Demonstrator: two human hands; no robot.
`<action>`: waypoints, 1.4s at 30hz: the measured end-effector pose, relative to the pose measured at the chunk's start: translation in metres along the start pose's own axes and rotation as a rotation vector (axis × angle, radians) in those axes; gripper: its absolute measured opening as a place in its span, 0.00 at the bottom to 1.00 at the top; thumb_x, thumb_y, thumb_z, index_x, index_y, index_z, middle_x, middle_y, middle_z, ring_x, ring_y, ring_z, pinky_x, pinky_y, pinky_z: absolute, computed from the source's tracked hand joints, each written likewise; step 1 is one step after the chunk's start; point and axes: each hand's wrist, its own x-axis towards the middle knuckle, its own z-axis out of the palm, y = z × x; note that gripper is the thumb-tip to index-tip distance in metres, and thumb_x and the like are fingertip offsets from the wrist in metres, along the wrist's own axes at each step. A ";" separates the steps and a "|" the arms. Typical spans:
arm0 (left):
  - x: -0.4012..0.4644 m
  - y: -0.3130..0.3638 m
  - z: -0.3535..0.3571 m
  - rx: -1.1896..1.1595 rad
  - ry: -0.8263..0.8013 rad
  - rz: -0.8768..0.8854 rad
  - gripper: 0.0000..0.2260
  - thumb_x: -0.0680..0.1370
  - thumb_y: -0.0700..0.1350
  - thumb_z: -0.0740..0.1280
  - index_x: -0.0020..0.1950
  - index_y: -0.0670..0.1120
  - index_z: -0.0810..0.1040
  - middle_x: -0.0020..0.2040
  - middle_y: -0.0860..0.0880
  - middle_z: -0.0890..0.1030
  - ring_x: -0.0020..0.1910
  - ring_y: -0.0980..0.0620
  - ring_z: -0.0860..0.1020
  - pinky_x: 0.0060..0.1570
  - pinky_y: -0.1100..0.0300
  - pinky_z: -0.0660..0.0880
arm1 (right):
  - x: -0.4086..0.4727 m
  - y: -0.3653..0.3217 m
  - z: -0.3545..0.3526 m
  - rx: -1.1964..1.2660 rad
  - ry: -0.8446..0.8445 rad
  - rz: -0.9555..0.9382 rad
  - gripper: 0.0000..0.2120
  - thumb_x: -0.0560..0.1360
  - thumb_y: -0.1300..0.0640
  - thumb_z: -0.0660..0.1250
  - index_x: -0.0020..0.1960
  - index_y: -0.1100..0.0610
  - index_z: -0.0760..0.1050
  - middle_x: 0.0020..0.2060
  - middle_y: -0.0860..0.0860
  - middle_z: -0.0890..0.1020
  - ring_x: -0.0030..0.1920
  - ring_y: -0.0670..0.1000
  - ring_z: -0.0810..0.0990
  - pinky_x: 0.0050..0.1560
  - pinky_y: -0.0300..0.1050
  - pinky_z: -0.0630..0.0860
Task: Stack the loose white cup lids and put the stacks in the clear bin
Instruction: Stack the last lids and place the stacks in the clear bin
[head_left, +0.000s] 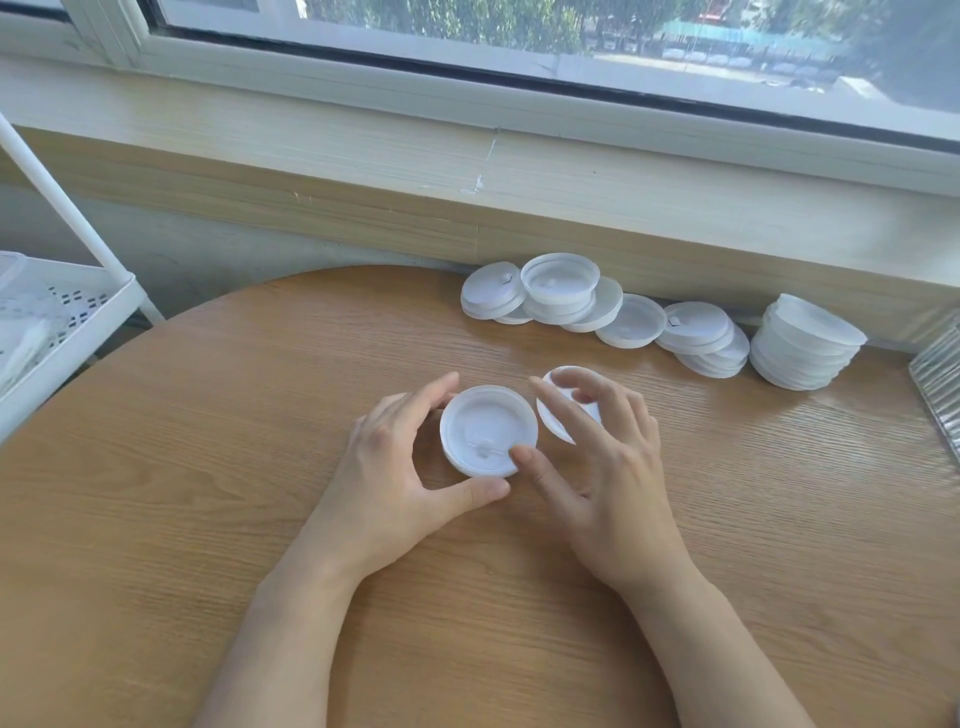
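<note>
A short stack of white cup lids (487, 431) sits upside down at the middle of the round wooden table (208, 519). My left hand (400, 467) grips it, fingers on the far rim and thumb on the near rim. My right hand (602, 467) holds a single tilted lid (558, 410) just to the right of that stack, its thumb touching the stack's near rim. Several loose lids (561, 293) lie along the table's far edge, and a taller leaning lid stack (802, 343) stands at the right. No clear bin is plainly in view.
A white perforated rack shelf (67, 322) with a slanted post stands at the left. A ribbed clear or metallic object (940, 384) pokes in at the right edge. A wooden sill and window run behind the table.
</note>
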 end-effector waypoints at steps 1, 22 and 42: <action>0.000 0.000 0.000 0.010 -0.002 0.002 0.45 0.62 0.75 0.71 0.77 0.63 0.68 0.64 0.75 0.70 0.70 0.71 0.66 0.75 0.54 0.64 | 0.000 0.001 0.001 -0.026 -0.021 0.026 0.25 0.81 0.36 0.63 0.73 0.45 0.76 0.72 0.44 0.72 0.72 0.49 0.69 0.71 0.47 0.62; 0.002 0.000 0.007 0.042 0.085 0.000 0.40 0.65 0.69 0.72 0.76 0.59 0.72 0.61 0.75 0.68 0.63 0.79 0.63 0.70 0.59 0.63 | -0.001 0.012 -0.012 -0.122 0.049 0.139 0.19 0.77 0.36 0.68 0.63 0.43 0.82 0.65 0.41 0.78 0.67 0.48 0.71 0.62 0.44 0.60; 0.003 0.003 0.012 0.093 0.102 0.026 0.41 0.66 0.73 0.70 0.75 0.56 0.74 0.65 0.66 0.76 0.66 0.64 0.72 0.70 0.55 0.66 | -0.003 0.009 -0.005 0.164 0.134 -0.106 0.04 0.78 0.53 0.75 0.51 0.47 0.88 0.49 0.40 0.82 0.48 0.50 0.76 0.50 0.56 0.74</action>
